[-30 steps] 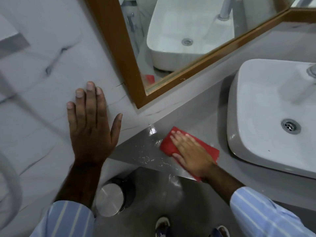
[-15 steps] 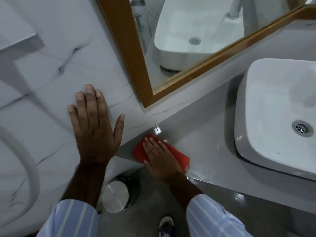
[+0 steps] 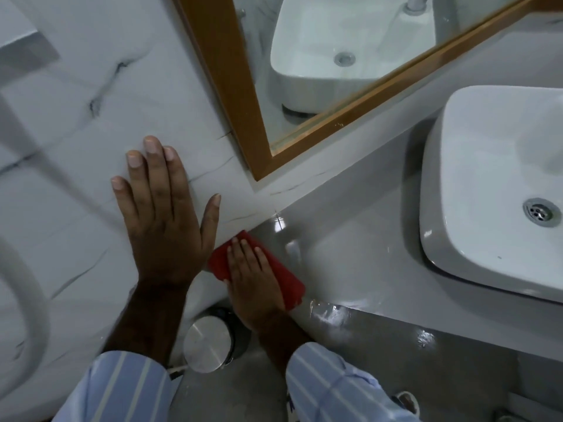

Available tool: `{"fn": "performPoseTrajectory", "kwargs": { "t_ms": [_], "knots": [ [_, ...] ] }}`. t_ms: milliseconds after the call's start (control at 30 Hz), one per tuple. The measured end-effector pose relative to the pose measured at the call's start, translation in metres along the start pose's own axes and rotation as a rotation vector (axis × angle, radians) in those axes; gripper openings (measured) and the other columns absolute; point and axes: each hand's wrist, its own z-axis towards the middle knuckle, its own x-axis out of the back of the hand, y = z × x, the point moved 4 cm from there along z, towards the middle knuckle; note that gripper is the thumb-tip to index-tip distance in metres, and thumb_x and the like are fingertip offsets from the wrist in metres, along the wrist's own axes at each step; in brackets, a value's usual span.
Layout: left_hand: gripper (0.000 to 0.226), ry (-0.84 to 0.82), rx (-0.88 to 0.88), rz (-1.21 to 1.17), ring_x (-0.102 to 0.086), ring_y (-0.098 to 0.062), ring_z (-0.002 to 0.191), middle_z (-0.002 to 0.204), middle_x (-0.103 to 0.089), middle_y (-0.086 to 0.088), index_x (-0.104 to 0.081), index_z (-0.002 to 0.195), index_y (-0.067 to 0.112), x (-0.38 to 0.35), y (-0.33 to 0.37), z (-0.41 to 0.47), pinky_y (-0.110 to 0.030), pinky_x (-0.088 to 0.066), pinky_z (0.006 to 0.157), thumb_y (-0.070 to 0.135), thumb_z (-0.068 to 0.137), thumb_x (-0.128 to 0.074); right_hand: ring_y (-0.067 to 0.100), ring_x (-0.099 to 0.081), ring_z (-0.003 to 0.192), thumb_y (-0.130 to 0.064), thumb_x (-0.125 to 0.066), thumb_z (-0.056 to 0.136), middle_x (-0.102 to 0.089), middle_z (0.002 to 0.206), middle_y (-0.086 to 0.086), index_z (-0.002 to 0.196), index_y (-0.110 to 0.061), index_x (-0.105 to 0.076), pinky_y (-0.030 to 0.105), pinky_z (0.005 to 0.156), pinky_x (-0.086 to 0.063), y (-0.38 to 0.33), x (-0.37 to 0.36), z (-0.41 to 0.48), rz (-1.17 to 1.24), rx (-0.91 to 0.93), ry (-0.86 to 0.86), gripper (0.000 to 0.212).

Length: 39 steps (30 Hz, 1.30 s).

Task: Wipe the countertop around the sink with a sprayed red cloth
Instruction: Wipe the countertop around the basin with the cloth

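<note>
Pressing right hand (image 3: 254,280) flat on red cloth (image 3: 286,280); left hand (image 3: 164,220) splayed against wall (image 3: 76,123).

You see a red cloth (image 3: 283,277) on a glossy grey countertop (image 3: 359,263). The sink (image 3: 493,190) beside it is white, with a silver drain (image 3: 538,210). The wall (image 3: 91,117) is white marble with dark grey veins. The mirror frame (image 3: 231,86) is orange-brown wood. Both sleeves (image 3: 341,388) are light blue with white stripes. The bin lid (image 3: 206,345) below the counter is brushed silver metal.
</note>
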Motion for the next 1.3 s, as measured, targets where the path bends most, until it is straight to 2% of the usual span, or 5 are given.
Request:
{"fn": "performPoseTrajectory", "kwargs": {
  "t_ms": [167, 600, 967, 1133, 1300],
  "knots": [
    [0.09, -0.045, 0.01, -0.041, 0.019, -0.024, 0.161, 0.171, 0.013, -0.01, 0.002, 0.166, 0.005, 0.005, -0.002, 0.0, -0.047, 0.006, 0.132, 0.05, 0.106, -0.048, 0.027, -0.011, 0.161, -0.045, -0.032, 0.109, -0.012, 0.174, 0.012, 0.164, -0.007, -0.013, 0.041, 0.13, -0.004, 0.034, 0.018, -0.02, 0.018, -0.014, 0.044, 0.069],
    [0.087, -0.067, 0.03, -0.076, 0.015, -0.025, 0.162, 0.173, 0.011, -0.01, -0.002, 0.166, 0.006, 0.002, -0.002, -0.002, -0.049, 0.001, 0.132, 0.052, 0.106, -0.044, 0.039, -0.023, 0.157, -0.037, -0.031, 0.107, -0.025, 0.168, 0.027, 0.161, 0.004, -0.017, 0.054, 0.127, -0.021, 0.175, 0.042, -0.143, 0.03, -1.054, 0.33, 0.069],
    [0.087, -0.067, 0.039, -0.042, -0.01, -0.038, 0.161, 0.172, -0.016, -0.023, 0.006, 0.165, 0.01, 0.005, 0.003, 0.0, -0.045, 0.006, 0.131, 0.055, 0.107, -0.041, 0.028, -0.01, 0.161, -0.043, -0.03, 0.11, -0.014, 0.174, 0.014, 0.164, -0.006, -0.013, 0.044, 0.132, -0.008, 0.032, 0.014, -0.014, -0.083, 0.174, -0.037, 0.067],
    [0.087, -0.131, 0.036, -0.066, 0.019, -0.023, 0.159, 0.17, 0.019, -0.007, 0.005, 0.166, 0.009, 0.008, -0.001, 0.001, -0.044, 0.009, 0.131, 0.055, 0.107, -0.039, 0.02, -0.005, 0.162, -0.054, -0.029, 0.109, -0.011, 0.175, 0.006, 0.166, -0.014, -0.013, 0.04, 0.132, -0.004, 0.105, 0.035, -0.058, -0.123, 0.214, -0.097, 0.071],
    [0.082, -0.184, 0.119, -0.17, 0.001, -0.032, 0.163, 0.176, 0.002, -0.014, -0.009, 0.167, 0.007, 0.011, 0.008, -0.016, -0.049, -0.003, 0.133, 0.052, 0.107, -0.041, 0.017, -0.011, 0.161, -0.054, -0.04, 0.107, -0.019, 0.174, 0.0, 0.163, -0.021, -0.03, 0.034, 0.131, -0.004, 0.157, 0.068, -0.104, 0.184, 0.036, -0.094, 0.065]
  ]
}}
